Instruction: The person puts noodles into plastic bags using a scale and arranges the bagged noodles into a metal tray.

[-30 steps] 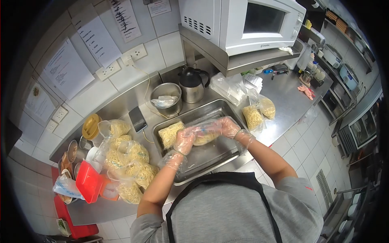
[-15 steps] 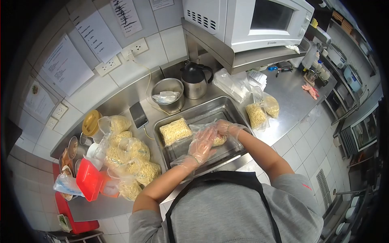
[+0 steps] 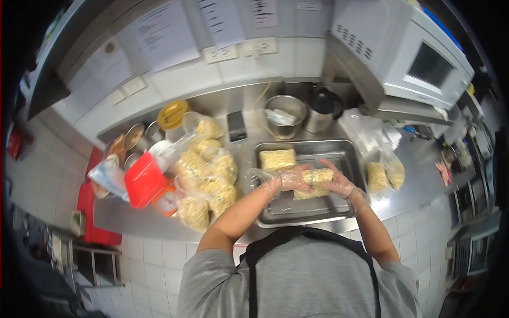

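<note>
Clasping stringy bagged noodles, left hand opposite right hand, rectangular metal tray beneath

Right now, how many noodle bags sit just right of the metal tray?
2: the nearer bag beside the metal tray, and the farther bag right of it. Clear plastic behind could hide more.

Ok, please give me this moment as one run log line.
left hand: holding noodle bag | right hand: holding same bag, opposite end | below: metal tray | in tray: another noodle packet, far left corner
</note>
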`<act>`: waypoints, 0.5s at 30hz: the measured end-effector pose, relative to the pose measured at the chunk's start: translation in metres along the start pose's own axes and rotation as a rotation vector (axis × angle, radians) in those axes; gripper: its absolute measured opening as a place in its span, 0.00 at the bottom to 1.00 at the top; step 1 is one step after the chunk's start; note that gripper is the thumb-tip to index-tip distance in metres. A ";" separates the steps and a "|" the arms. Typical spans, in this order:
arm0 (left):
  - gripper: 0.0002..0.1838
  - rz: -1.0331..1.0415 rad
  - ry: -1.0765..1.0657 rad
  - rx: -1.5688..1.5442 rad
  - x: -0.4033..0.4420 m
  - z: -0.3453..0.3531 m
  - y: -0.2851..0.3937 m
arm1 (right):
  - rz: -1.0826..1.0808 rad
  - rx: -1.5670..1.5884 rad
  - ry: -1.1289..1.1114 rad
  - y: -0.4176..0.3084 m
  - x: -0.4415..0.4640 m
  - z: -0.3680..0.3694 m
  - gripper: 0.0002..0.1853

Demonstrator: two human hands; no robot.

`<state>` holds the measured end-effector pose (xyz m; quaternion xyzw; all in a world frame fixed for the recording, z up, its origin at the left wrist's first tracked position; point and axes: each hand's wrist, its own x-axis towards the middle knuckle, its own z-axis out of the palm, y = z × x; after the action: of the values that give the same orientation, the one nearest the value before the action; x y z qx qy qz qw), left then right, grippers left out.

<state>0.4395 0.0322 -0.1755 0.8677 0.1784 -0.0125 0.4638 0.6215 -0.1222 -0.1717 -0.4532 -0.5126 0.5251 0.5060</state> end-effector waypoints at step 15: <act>0.21 -0.376 0.493 0.855 -0.265 -0.093 0.045 | 0.230 -0.306 0.215 0.037 0.075 0.089 0.36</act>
<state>0.1927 0.0062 -0.0373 0.9096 0.4138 0.0374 0.0025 0.5247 -0.0534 -0.1998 -0.6338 -0.4743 0.4441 0.4197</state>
